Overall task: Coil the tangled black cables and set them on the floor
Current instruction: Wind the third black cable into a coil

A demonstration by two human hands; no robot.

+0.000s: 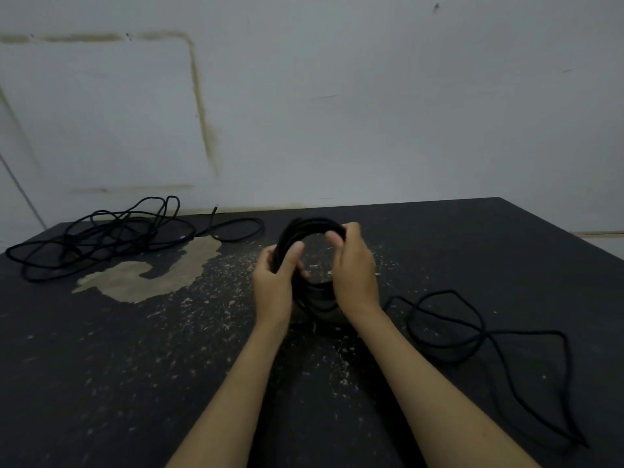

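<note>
While loose cable (486,336) is trailing toward the lower right of the frame, the left hand (275,282) and right hand (354,275) are both gripping the coil (312,228) at centre, apparently keeping its loops together; a tangled cable (101,238) is lying upper left.

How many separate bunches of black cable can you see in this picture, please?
3: a coil gripped by the left hand and right hand, a tangled pile far left, and loose loops at right, possibly the coil's own tail.
</note>
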